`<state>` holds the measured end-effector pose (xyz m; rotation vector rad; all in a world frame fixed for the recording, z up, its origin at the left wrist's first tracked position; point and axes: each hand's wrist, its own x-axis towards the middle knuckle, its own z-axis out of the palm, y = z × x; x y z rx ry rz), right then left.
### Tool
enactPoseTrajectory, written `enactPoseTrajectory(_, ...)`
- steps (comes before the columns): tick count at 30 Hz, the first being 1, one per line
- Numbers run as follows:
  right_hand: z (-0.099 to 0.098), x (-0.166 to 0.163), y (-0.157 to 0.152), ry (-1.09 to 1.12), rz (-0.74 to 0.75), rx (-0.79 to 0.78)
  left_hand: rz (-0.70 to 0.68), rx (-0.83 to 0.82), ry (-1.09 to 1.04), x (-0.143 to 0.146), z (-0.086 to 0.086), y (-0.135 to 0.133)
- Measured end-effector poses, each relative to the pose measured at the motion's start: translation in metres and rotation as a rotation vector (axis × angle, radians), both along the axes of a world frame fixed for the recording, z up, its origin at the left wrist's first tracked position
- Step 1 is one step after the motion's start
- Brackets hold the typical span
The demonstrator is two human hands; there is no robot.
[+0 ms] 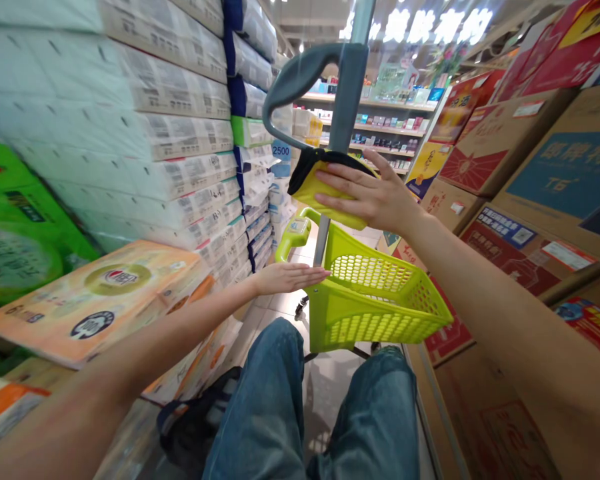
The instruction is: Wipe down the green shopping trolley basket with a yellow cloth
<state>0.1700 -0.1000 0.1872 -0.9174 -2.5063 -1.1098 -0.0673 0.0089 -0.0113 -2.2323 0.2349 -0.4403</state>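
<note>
My right hand (375, 197) lies flat, fingers stretched out, on a yellow cloth with a black edge (316, 183) that is pressed against the grey upright post (347, 100) of a shopping trolley. My left hand (287, 277) is held out flat and open, palm up, just left of the lime-green plastic basket (375, 300) and below the cloth, holding nothing. The trolley's grey curved handle (293, 80) arches above the cloth. My knees in blue jeans (325, 407) are below the basket.
Stacked packs of tissue paper (170, 127) wall the left side, with orange (100, 293) and green packs (20, 227) nearer me. Cardboard cartons (540, 167) are piled along the right. A narrow tiled aisle runs ahead to shelves of goods (385, 127).
</note>
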Motion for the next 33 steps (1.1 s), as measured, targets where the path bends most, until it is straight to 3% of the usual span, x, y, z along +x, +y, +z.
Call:
enactPoseTrajectory(4, -0.016, -0.007, -0.002, 0.031, -0.044, 0.017, 0.012, 0.129, -0.031, -0.002, 0.000, 0.001)
enactPoseTrajectory(8, -0.018, -0.009, -0.004, 0.054, -0.073, -0.029, 0.020, 0.178, -0.026, -0.001, 0.000, 0.003)
enactPoseTrajectory(19, -0.019, -0.007, -0.005, 0.069, -0.089, -0.089, -0.023, 0.003, -0.023, 0.010, -0.007, 0.014)
enactPoseTrajectory(27, -0.021, -0.001, -0.001, -0.045, -0.074, 0.027, 0.027, -0.134, 0.092, 0.013, 0.001, 0.010)
enactPoseTrajectory(30, -0.022, 0.002, 0.000, -0.057, -0.055, 0.058, 0.040, -0.115, 0.097, 0.014, 0.002, 0.009)
enactPoseTrajectory(33, -0.040, 0.003, -0.002, -0.042, -0.058, 0.077, 0.015, -0.039, 0.052, 0.013, -0.001, 0.011)
